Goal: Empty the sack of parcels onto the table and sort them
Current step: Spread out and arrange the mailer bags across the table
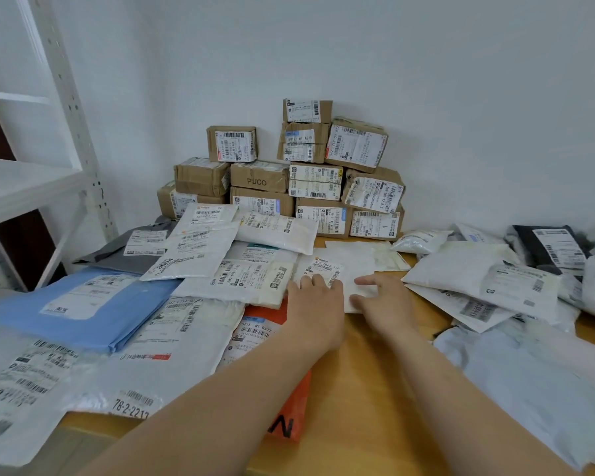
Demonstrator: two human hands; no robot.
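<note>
The left hand (315, 304) and the right hand (383, 302) lie flat, fingers straight, on a thin white parcel (358, 264) in the middle of the wooden surface (364, 389), with soft bags (461, 269) piled on both sides and brown boxes (260, 176) stacked by the wall behind.

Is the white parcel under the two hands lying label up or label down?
Label up. The white parcel lies flat on the table, and its barcode label shows above the left hand.
</note>
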